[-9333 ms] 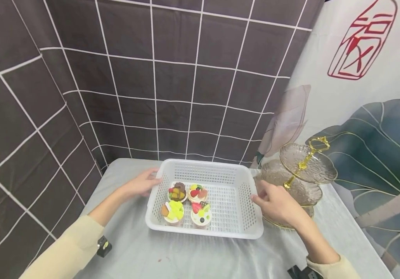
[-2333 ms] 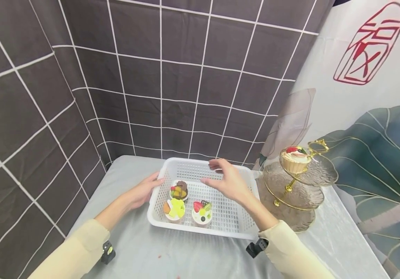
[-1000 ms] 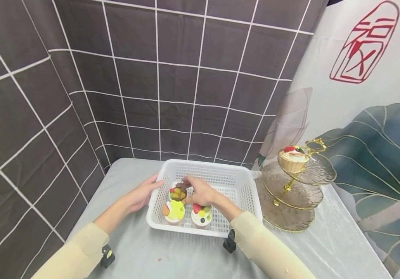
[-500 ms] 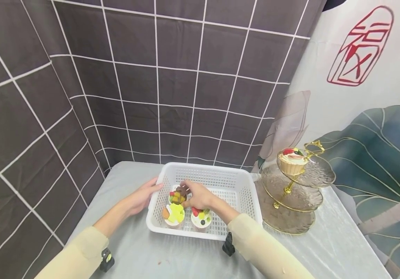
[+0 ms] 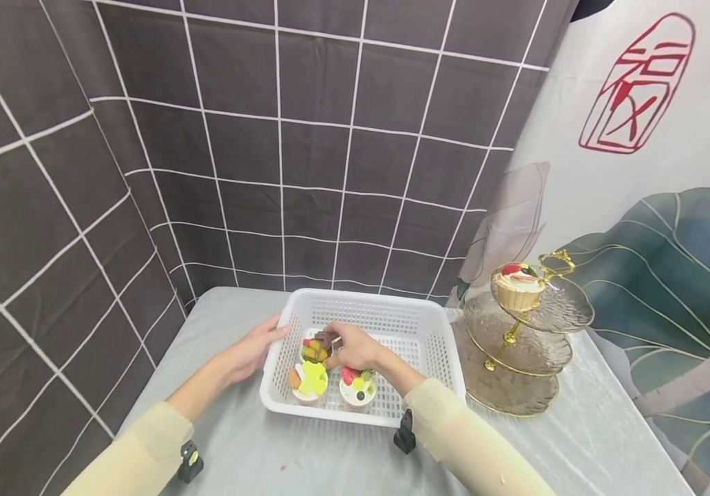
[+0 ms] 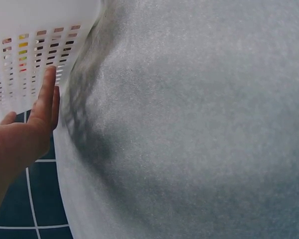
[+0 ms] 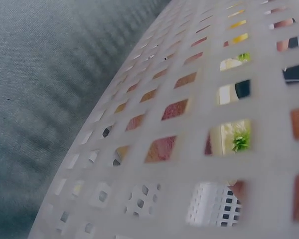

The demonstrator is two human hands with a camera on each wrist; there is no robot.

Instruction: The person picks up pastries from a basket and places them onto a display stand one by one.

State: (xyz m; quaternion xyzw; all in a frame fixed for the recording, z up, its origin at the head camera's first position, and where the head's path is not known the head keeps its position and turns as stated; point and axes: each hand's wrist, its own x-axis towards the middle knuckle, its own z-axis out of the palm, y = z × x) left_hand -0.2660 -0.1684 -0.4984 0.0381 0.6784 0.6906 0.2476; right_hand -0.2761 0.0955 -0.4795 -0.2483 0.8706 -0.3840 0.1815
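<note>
White perforated basket (image 5: 416,358) on grey-clothed table (image 5: 305,461): three toy dessert cups bunched at its 9 o'clock side, right half bare. Your right hand (image 5: 355,348) pinches chocolate-topped cup (image 5: 315,348), fingers curled round it. Your left hand (image 5: 249,351), fingers straight, presses basket's left wall. Tiered glass stand (image 5: 528,337) at 3 o'clock of basket, just beside rim; strawberry cupcake (image 5: 518,288) on top tier.

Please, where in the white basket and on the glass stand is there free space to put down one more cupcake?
In the basket, the right half is bare, between the right hand and the right wall. The left half is crowded with three cupcakes. On the tiered stand, the middle and bottom plates are bare; the top plate bears one cupcake on its left, with its right side free.
</note>
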